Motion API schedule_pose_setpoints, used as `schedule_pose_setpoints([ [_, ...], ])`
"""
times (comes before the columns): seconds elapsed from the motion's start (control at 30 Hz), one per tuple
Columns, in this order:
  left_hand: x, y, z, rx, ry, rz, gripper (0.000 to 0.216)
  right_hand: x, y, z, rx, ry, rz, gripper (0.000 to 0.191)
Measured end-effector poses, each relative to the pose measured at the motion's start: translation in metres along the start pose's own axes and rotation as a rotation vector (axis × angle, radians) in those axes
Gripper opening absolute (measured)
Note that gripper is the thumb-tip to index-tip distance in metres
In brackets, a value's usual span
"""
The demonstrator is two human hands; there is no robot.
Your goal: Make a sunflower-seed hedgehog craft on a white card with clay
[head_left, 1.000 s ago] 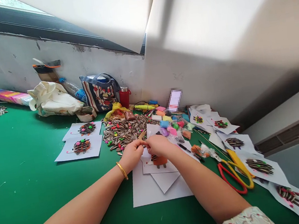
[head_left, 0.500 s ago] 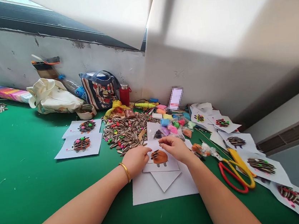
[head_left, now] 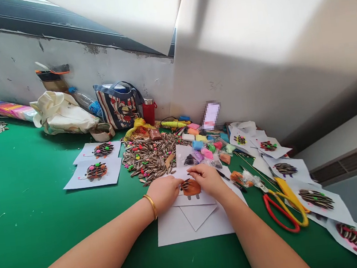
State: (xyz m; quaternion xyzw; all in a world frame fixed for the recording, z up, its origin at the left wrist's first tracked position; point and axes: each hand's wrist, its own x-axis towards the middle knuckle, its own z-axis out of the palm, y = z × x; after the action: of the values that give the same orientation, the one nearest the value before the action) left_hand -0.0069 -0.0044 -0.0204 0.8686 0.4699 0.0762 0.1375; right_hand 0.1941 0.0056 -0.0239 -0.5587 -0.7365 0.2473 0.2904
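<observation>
A white card (head_left: pixel 178 200) lies before me, bearing an orange clay hedgehog (head_left: pixel 191 188) with grey feet and a few striped sunflower seeds stuck in its upper left. My left hand (head_left: pixel 164 193), gold bangle at the wrist, rests on the card's left side, fingers curled and fingertips at the hedgehog's left end; whatever they pinch is hidden. Just above the clay body, my right hand (head_left: pixel 208 180) pinches what looks like a sunflower seed between thumb and forefinger. Beneath the card are more white sheets (head_left: pixel 173 229).
Behind the card spreads a pile of sunflower seeds (head_left: pixel 151 154), beside colourful clay packets (head_left: pixel 206 152). Scissors (head_left: pixel 286 212) and a yellow cutter (head_left: pixel 284 190) lie right, near finished hedgehog cards (head_left: pixel 321 199). Two more cards (head_left: pixel 112 176) lie left. Bags (head_left: pixel 120 108) and a red flask (head_left: pixel 149 113) line the wall.
My right hand has shifted slightly left, closer over the hedgehog. My left fingertips have moved a little right, to the hedgehog's edge. The view has moved slightly.
</observation>
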Motion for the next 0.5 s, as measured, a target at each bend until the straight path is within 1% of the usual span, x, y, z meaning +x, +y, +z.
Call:
schedule_pose_setpoints([
  [0.13, 0.000, 0.000, 0.000, -0.010, -0.003, 0.000, 0.033, 0.000, 0.007, 0.004, 0.057, 0.048, 0.034, 0.023],
  [0.23, 0.000, -0.001, 0.000, -0.009, 0.000, 0.005, 0.032, 0.001, 0.015, 0.008, 0.147, 0.086, 0.097, 0.023],
  [0.37, 0.000, -0.002, 0.001, 0.016, 0.004, 0.005, 0.034, 0.001, 0.024, 0.012, 0.256, 0.080, 0.165, 0.024],
  [0.5, 0.000, -0.002, 0.001, 0.019, 0.018, 0.009, 0.035, -0.001, 0.024, 0.015, 0.340, 0.093, 0.217, 0.025],
])
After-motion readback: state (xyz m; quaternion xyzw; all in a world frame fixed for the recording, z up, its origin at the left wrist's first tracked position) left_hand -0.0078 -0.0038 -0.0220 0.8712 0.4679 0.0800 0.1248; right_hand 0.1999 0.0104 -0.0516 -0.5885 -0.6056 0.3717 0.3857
